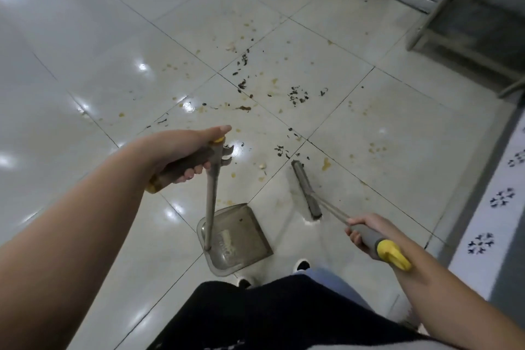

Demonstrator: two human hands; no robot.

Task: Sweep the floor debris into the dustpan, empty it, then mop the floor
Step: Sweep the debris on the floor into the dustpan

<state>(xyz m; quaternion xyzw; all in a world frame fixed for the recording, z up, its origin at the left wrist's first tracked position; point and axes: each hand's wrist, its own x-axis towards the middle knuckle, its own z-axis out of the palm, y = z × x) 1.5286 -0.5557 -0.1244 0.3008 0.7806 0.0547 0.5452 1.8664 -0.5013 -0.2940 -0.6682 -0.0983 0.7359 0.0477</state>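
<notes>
Now gripping dustpan point(238, 239) handle with left hand point(181, 150), broom point(308, 193) handle with right hand point(362, 231), debris point(298, 94) on floor point(397, 128) ahead.

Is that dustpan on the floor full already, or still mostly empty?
Mostly empty. The dustpan shows only a small pale patch of debris inside, while the dark scraps and yellowish stains still lie scattered over the floor tiles beyond it.

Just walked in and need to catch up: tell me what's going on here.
A person is sweeping a tiled floor. The left hand grips the long-handled dustpan, which rests on the floor by their feet. The right hand grips the broom, its head down on the tiles. Dark scraps and yellowish spots lie scattered ahead, not yet swept in.
</notes>
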